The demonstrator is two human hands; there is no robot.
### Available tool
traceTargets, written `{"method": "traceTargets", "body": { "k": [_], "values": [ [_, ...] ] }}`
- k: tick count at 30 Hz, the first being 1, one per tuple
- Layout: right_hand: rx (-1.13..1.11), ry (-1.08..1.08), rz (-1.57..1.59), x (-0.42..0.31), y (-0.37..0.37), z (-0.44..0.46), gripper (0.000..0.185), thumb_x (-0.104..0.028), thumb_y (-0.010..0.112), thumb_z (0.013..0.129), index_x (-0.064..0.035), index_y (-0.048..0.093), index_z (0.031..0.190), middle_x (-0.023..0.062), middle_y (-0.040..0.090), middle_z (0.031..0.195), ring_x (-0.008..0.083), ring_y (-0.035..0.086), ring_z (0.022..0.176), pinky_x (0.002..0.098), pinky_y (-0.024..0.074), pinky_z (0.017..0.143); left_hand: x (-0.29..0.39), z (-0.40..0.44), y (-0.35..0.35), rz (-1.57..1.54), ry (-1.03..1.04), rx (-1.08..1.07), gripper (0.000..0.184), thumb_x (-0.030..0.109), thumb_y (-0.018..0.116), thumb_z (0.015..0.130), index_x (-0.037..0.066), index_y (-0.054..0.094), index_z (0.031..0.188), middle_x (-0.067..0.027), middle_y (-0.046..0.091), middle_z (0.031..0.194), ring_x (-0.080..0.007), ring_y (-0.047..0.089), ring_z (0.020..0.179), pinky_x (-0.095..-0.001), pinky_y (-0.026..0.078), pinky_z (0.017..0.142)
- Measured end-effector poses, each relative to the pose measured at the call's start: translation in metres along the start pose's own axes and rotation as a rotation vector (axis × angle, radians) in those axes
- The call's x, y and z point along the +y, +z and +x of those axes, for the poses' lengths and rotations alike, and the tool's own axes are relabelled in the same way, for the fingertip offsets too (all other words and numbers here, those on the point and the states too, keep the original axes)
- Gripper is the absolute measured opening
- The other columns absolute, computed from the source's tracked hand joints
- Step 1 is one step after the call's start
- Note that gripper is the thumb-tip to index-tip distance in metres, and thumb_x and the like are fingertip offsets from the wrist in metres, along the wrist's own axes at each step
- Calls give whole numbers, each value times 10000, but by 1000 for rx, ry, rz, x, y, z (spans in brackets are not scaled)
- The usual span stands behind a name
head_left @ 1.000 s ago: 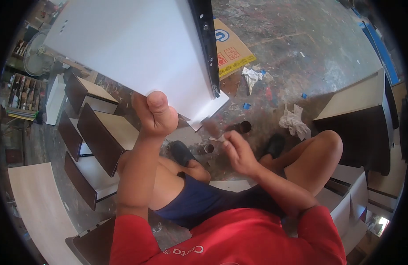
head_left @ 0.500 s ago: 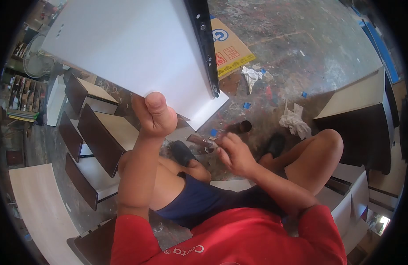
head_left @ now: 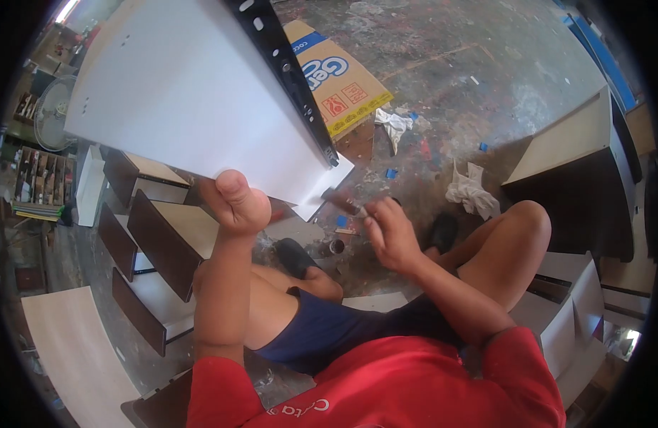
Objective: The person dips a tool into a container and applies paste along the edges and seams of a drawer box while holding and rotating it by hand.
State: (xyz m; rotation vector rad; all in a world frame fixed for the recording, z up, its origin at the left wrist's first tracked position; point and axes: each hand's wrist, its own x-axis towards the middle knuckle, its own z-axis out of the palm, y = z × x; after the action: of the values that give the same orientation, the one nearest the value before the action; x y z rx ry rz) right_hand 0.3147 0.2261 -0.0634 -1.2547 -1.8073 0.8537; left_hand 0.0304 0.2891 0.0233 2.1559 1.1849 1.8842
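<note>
My left hand [head_left: 238,205] grips the near edge of a white drawer [head_left: 193,93], thumb on the near side and the other fingers hidden. The drawer is held up and tilted, with a black metal slide [head_left: 283,71] along its right side. My right hand [head_left: 392,234] is closed around what looks like a paintbrush [head_left: 347,203], partly blurred. Its dark tip is at the drawer's lower corner; I cannot tell whether it touches. Below the brush, a small open can [head_left: 336,246] stands on the floor between my feet.
Several drawers with dark brown fronts [head_left: 161,242] stand on the left, near a pale board [head_left: 79,349]. A dark cabinet piece [head_left: 575,192] is on the right. White rags [head_left: 471,189], blue scraps and a flattened cardboard box [head_left: 343,78] lie on the floor ahead.
The brush has moved up from beside the small can to the drawer's lower corner. The drawer and my left hand have shifted slightly left and down in view.
</note>
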Motion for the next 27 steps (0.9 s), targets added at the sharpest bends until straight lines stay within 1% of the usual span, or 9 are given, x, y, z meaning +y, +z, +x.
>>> {"method": "traceTargets", "body": {
  "k": [4,6,9,12,18,21,24,25,27],
  "values": [
    [61,10,-63,17,-1,7,174,-137,620,1006,-26,631,1140,188,577,974,394,616,955,439,506,855,4,3,9,-58,-58,84,579,458,442,1130,-93,511,1293,-154,607,1203,-211,588,1062,-354,493,957],
    [132,136,15,25,-8,15,186,-158,605,1026,-21,631,1150,181,588,971,374,623,930,432,508,846,8,3,9,-79,-76,106,557,428,452,1129,-98,511,1301,-155,612,1211,-218,595,1079,-362,491,977],
    [197,294,172,36,-9,21,215,-191,574,1060,-13,633,1165,175,611,961,326,631,888,416,508,832,39,20,17,-157,-201,123,447,376,442,1139,-46,546,1248,-146,608,1205,-232,604,1105,-370,494,1007],
    [221,317,248,32,-9,21,246,-215,549,1084,-4,636,1176,170,638,948,278,637,857,400,510,822,64,44,20,-193,-242,191,573,371,533,1103,-103,487,1422,-198,596,1369,-272,605,1228,-390,489,1048],
    [173,295,275,17,-6,16,258,-218,545,1089,4,640,1181,158,663,926,246,644,840,380,518,819,100,87,46,-56,-423,438,650,419,638,1077,-117,502,1417,-198,618,1356,-241,615,1211,-378,489,1054],
    [173,290,299,16,-4,13,253,-209,542,1092,4,638,1188,142,659,922,231,635,837,370,518,820,97,90,48,71,-332,444,669,461,617,1081,-127,529,1387,-194,635,1331,-235,629,1171,-366,489,1050],
    [194,281,312,13,-11,13,245,-202,534,1098,-1,632,1198,113,648,913,203,615,828,358,514,815,100,97,34,42,-355,494,685,476,624,1074,-139,544,1367,-194,650,1301,-244,640,1151,-371,496,1037],
    [201,283,317,10,-11,11,243,-201,531,1100,-3,630,1201,101,643,909,193,608,824,354,512,812,100,99,27,9,-334,506,761,548,601,1063,-139,531,1381,-213,624,1335,-267,630,1180,-389,502,1039],
    [200,297,329,10,-15,10,237,-197,526,1104,-5,625,1199,85,636,908,174,595,829,341,505,808,94,99,11,-21,-275,552,781,567,566,1072,-146,517,1388,-233,596,1369,-287,617,1206,-405,496,1054]
  ]
}}
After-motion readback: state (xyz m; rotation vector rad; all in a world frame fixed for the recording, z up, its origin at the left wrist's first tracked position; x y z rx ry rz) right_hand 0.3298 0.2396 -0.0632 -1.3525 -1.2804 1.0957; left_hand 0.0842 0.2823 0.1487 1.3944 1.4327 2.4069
